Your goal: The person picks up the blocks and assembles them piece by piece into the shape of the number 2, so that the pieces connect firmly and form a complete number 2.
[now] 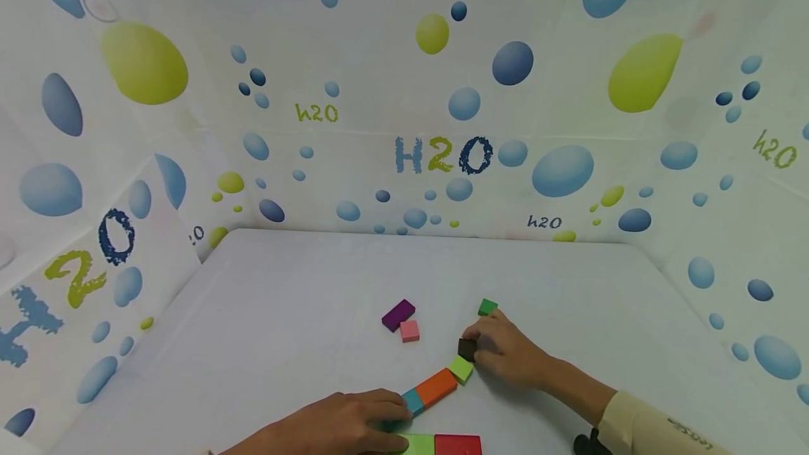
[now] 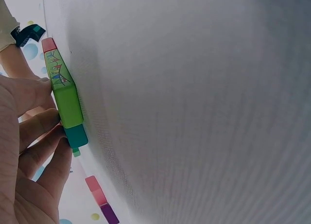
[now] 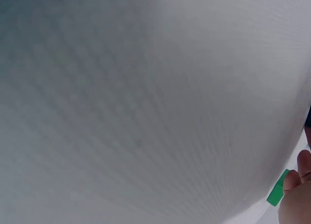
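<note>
My right hand (image 1: 508,350) pinches a small dark block (image 1: 467,350) between thumb and fingers. This block stands at the upper end of a slanting row: a small lime block (image 1: 461,370), an orange block (image 1: 436,389) and a blue block (image 1: 413,402). With its fingertips my left hand (image 1: 344,423) touches the blue block, while its thumb rests against a light green block (image 1: 420,444) beside a red block (image 1: 458,444). In the left wrist view, the fingers lie fairly straight along the blocks, and the green block (image 2: 60,73) carries a bunting print.
Just beyond the right fingers lies a green block (image 1: 487,307). A purple block (image 1: 398,315) and a pink block (image 1: 409,331) lie together farther left. The white table (image 1: 303,300) meets a patterned backdrop (image 1: 379,118) behind and at both sides.
</note>
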Demonstrator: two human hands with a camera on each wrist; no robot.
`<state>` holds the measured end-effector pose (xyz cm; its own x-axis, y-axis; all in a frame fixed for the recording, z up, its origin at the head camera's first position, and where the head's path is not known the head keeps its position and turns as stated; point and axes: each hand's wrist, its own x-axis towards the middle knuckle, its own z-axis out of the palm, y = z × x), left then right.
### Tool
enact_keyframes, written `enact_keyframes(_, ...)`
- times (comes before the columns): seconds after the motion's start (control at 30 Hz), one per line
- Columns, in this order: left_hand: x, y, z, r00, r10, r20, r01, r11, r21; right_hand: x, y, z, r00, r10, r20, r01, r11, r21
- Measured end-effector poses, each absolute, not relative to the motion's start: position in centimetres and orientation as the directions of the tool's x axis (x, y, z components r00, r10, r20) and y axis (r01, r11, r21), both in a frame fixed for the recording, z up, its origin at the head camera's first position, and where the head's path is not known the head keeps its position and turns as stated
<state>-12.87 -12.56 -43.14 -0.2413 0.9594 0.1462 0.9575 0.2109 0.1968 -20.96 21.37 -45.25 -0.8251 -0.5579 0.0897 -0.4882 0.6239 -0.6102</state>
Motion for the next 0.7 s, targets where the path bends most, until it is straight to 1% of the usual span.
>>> enact_keyframes(0.17,-12.8,-12.6,-43.2,-0.237,0.959,0.154,0.961,0.209,0.183,-20.9,21.4,-45.0,-0.828,-0.547,0.121,-0.495,0.613,-0.615)
enact_keyframes(0.27,-12.8,-12.5,-43.2,-0.236,0.958,0.162,0.962,0.207,0.180,-21.0,21.3,-44.9,-0.842,-0.514,0.166,-0.503,0.634,-0.587)
enact_keyframes(0.33,-12.8,-12.5,-43.2,-0.235,0.957,0.168,0.962,0.205,0.178,-21.3,21.3,-45.0,-0.840,-0.492,0.227,-0.528,0.650,-0.546)
enact_keyframes(0.47,-12.8,-12.5,-43.3,-0.240,0.955,0.172,0.960,0.207,0.187,-22.0,21.3,-45.2,-0.840,-0.438,0.319,-0.539,0.734,-0.414)
enact_keyframes(0.57,-12.8,-12.5,-43.4,-0.245,0.955,0.167,0.958,0.211,0.193,-22.4,21.5,-45.3,-0.856,-0.392,0.338,-0.500,0.793,-0.347)
enact_keyframes(0.7,-12.7,-12.5,-43.3,-0.245,0.955,0.165,0.957,0.212,0.196,-22.9,21.8,-45.4,-0.880,-0.340,0.332,-0.446,0.834,-0.325)
